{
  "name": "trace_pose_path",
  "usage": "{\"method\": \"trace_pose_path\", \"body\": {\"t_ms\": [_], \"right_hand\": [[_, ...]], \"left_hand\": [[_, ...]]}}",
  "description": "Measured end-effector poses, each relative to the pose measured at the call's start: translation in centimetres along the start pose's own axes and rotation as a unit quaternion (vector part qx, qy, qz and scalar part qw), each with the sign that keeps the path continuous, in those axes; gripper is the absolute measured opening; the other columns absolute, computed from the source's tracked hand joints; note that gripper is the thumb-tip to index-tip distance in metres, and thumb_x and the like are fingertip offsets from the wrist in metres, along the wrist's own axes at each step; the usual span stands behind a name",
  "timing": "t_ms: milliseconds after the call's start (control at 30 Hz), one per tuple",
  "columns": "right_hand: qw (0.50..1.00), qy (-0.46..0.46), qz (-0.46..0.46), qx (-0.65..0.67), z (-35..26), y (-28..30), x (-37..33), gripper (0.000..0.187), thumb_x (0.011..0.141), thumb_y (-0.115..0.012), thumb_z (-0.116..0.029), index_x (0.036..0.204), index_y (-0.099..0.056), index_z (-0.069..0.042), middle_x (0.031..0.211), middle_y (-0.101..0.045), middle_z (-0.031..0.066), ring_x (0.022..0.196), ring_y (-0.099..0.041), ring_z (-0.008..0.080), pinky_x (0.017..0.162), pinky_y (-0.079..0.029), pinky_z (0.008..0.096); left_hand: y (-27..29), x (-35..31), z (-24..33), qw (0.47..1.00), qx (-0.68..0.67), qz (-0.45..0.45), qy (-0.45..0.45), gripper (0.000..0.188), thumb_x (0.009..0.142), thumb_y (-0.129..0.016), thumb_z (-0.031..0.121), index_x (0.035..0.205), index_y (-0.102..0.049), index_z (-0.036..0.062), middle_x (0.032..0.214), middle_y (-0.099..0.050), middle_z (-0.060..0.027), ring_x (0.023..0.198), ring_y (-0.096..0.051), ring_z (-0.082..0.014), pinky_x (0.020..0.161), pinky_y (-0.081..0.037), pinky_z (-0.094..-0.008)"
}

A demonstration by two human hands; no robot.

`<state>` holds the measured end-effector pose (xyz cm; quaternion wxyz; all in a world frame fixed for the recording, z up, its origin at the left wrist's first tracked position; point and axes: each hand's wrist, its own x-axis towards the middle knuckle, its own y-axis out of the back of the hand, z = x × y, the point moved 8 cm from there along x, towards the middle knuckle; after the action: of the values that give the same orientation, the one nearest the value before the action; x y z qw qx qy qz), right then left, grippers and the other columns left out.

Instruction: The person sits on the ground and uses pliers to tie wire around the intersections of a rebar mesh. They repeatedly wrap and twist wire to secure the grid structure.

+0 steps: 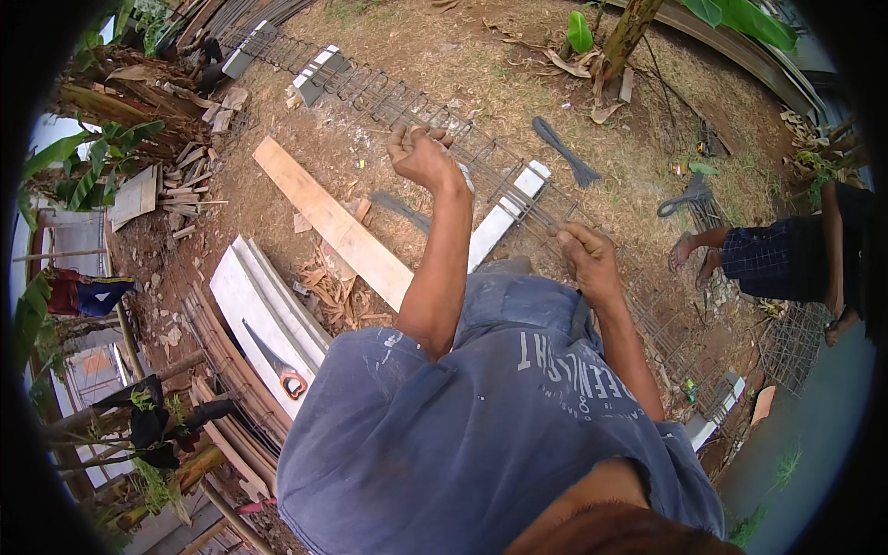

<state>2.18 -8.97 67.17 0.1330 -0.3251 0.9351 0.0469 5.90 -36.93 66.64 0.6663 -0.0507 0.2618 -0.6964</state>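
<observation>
A long cage of thin steel rods [393, 100] runs from the far left towards the near right, resting on white-topped supports. My left hand [422, 159] is over its near side, fingers curled together; what they pinch, if anything, is too small to make out. Farther right and nearer to me, my right hand [589, 262] is closed, with thumb and fingertips on a steel rod at the cage's edge. Between my hands, a white support beam [504, 217] passes beneath the cage.
A bare wooden board [333, 217] lies left of my arm. An orange-handled handsaw [293, 383] rests on white planks [245, 301]. Beyond the cage are wire bundles [564, 151]. One person [782, 259] stands at right; another [79, 291] is at far left.
</observation>
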Motion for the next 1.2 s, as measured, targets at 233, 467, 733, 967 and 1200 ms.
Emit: {"method": "trace_pose_path", "body": {"t_ms": [233,467,733,967,1200], "right_hand": [[0.998,-0.014,0.056,0.021,0.3,0.4,-0.3,0.019,0.094,-0.059,-0.016,0.103,-0.068,-0.001,0.059,-0.041,-0.0105,0.049,-0.030,0.0006,0.045,-0.023,0.0205],[0.999,-0.005,0.024,-0.038,-1.3,-0.1,1.3,0.020,0.092,-0.062,-0.016,0.102,-0.068,0.000,0.061,-0.044,-0.0093,0.050,-0.030,0.0013,0.045,-0.022,0.0200],[0.984,0.097,-0.055,-0.136,-6.3,-1.3,2.1,0.023,0.094,-0.061,-0.020,0.103,-0.069,0.000,0.060,-0.042,-0.0085,0.052,-0.033,0.0028,0.046,-0.024,0.0214],[0.968,-0.092,-0.228,-0.038,-4.3,-0.5,-2.9,0.031,0.093,-0.059,-0.026,0.109,-0.069,-0.001,0.090,-0.069,0.0074,0.083,-0.063,0.0138,0.070,-0.048,0.0240],[0.887,0.061,-0.202,-0.411,-0.6,-0.6,-5.4,0.027,0.090,-0.060,-0.021,0.111,-0.068,-0.006,0.098,-0.071,0.0152,0.082,-0.068,0.0293,0.073,-0.051,0.0377]], "left_hand": [[-0.3,0.5,2.0,0.959,0.190,-0.079,-0.195,0.023,0.090,-0.054,0.004,0.112,-0.054,-0.0025,0.077,-0.062,-0.0087,0.060,-0.056,-0.0117,0.054,-0.048,-0.0271],[-1.0,-1.7,7.8,0.905,0.152,-0.217,-0.334,0.030,0.089,-0.062,0.024,0.107,-0.066,0.0014,0.091,-0.070,-0.0155,0.080,-0.066,-0.0270,0.079,-0.050,-0.0380],[-5.4,-8.9,4.8,0.623,0.354,-0.606,-0.346,0.038,0.082,-0.071,0.039,0.077,-0.065,0.0020,0.068,-0.064,-0.0095,0.065,-0.058,-0.0202,0.065,-0.045,-0.0319],[-4.1,-4.5,3.4,0.647,0.379,-0.646,-0.143,0.057,0.081,-0.073,0.045,0.053,-0.043,0.0058,0.048,-0.032,0.0005,0.047,-0.028,-0.0120,0.046,-0.024,-0.0341],[-2.2,-4.9,0.1,0.393,0.585,-0.682,-0.194,0.041,0.085,-0.066,0.044,0.071,-0.065,0.0052,0.058,-0.054,-0.0112,0.056,-0.054,-0.0224,0.054,-0.039,-0.0394]]}}
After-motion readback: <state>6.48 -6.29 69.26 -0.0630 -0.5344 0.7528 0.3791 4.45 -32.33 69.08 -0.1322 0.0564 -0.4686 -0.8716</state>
